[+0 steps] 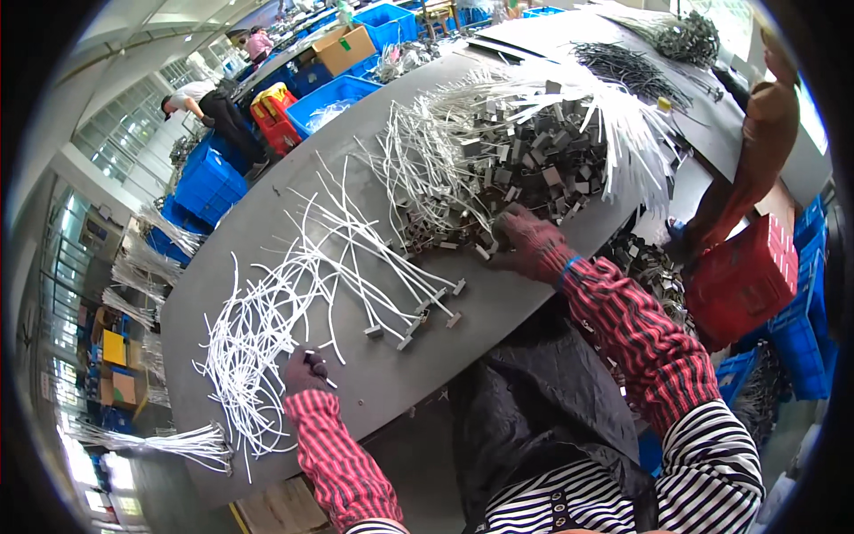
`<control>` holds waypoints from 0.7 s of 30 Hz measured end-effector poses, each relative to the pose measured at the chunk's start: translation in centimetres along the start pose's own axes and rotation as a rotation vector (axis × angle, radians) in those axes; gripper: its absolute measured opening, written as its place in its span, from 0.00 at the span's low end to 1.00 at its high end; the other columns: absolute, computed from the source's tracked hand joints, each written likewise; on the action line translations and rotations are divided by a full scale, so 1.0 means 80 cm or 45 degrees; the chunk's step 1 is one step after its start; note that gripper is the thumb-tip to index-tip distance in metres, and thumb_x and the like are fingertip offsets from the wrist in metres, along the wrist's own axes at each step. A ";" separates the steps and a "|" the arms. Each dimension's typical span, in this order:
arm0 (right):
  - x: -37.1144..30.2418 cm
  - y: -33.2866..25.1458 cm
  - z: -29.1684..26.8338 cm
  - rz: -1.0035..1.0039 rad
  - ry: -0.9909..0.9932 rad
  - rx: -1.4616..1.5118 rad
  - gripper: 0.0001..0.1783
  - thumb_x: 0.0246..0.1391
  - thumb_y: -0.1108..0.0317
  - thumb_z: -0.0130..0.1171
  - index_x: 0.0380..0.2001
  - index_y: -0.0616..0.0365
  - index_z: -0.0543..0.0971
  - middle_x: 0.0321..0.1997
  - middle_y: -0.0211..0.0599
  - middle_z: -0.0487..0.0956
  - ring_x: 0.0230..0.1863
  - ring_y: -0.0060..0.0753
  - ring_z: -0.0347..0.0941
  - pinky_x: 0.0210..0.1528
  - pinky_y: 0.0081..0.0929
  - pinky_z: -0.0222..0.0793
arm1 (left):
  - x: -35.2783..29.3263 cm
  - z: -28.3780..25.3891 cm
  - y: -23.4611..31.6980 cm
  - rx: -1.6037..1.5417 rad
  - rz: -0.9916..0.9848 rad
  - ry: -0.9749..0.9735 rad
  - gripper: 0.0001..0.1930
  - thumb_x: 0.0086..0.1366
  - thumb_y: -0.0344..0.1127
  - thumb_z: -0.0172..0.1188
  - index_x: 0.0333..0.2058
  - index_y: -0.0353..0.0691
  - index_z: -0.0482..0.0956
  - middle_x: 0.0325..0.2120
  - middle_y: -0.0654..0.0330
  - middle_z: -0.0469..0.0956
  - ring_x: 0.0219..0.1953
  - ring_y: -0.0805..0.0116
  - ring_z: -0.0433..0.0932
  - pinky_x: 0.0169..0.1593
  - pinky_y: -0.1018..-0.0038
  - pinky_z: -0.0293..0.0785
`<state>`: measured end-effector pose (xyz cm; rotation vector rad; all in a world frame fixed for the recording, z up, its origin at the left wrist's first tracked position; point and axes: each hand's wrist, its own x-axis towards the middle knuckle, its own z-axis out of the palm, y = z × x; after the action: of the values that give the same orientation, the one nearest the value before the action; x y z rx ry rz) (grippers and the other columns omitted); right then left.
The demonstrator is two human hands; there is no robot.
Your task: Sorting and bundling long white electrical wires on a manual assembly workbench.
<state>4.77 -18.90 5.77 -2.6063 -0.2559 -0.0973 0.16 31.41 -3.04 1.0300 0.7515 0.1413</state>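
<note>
My left hand (pixel 307 370), in a dark glove, is closed at the near edge of a loose tangle of white cables (pixel 258 347). Short white ends stick out by its fingers, so it seems to grip a white cable (pixel 332 384). My right hand (pixel 530 244), also gloved, reaches to the near edge of a heap of small grey metal-cased connectors (pixel 543 160). Its thumb and fingers are apart, close to a single connector (pixel 483 252); whether they touch it is unclear. Between my hands lie several white cables with connector ends (pixel 405 325).
The grey table (pixel 391 387) curves away leftward. More white cables (pixel 623 133) top the heap, with black cables (pixel 627 71) behind. At right stand a red crate (pixel 743 280) and another person's arm (pixel 765 133). Blue bins (pixel 209 182) and a bending person (pixel 213 111) are far left.
</note>
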 end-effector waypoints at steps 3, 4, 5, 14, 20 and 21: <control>-0.005 0.022 0.013 -0.057 0.007 0.332 0.25 0.43 0.56 0.71 0.43 0.53 0.76 0.43 0.44 0.79 0.47 0.51 0.77 0.49 0.40 0.73 | -0.039 0.006 0.001 -0.383 -0.091 -0.191 0.09 0.69 0.35 0.57 0.33 0.35 0.74 0.18 0.71 0.64 0.17 0.84 0.58 0.16 0.84 0.54; -0.007 0.016 0.010 0.039 0.104 0.340 0.23 0.44 0.58 0.71 0.41 0.55 0.76 0.34 0.41 0.80 0.41 0.45 0.79 0.46 0.37 0.74 | -0.060 0.028 -0.008 -0.585 -0.169 -0.260 0.08 0.70 0.35 0.56 0.34 0.35 0.74 0.17 0.72 0.62 0.17 0.84 0.56 0.17 0.84 0.54; -0.006 -0.002 0.003 0.032 0.100 0.355 0.23 0.44 0.58 0.71 0.41 0.55 0.76 0.34 0.41 0.80 0.41 0.45 0.79 0.46 0.37 0.74 | -0.080 0.037 -0.011 -0.794 -0.229 -0.319 0.08 0.70 0.35 0.55 0.35 0.35 0.74 0.17 0.72 0.59 0.17 0.84 0.54 0.18 0.83 0.54; -0.123 -0.015 0.053 -0.173 0.373 0.689 0.15 0.48 0.64 0.68 0.38 0.56 0.76 0.33 0.37 0.79 0.36 0.38 0.79 0.40 0.33 0.75 | -0.260 0.228 -0.178 -0.120 -0.217 -0.659 0.10 0.63 0.31 0.59 0.43 0.38 0.75 0.27 0.63 0.74 0.24 0.73 0.72 0.27 0.74 0.69; -0.166 -0.019 0.023 -0.036 0.304 0.836 0.13 0.47 0.64 0.67 0.36 0.56 0.78 0.34 0.41 0.78 0.38 0.40 0.79 0.41 0.33 0.74 | -0.227 0.277 -0.223 0.426 0.410 -0.915 0.12 0.63 0.23 0.51 0.45 0.38 0.75 0.30 0.56 0.77 0.33 0.63 0.78 0.37 0.66 0.74; -0.165 -0.016 0.021 -0.037 0.314 0.839 0.13 0.47 0.64 0.67 0.36 0.56 0.78 0.34 0.41 0.78 0.38 0.40 0.79 0.41 0.33 0.74 | -0.237 0.283 -0.230 0.828 0.952 -0.936 0.12 0.65 0.21 0.47 0.44 0.36 0.75 0.32 0.57 0.77 0.34 0.66 0.77 0.39 0.71 0.74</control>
<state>-8.40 -19.12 3.42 -1.9150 -0.1944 -0.2894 -4.07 -3.14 -1.98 1.8086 -0.3209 0.1444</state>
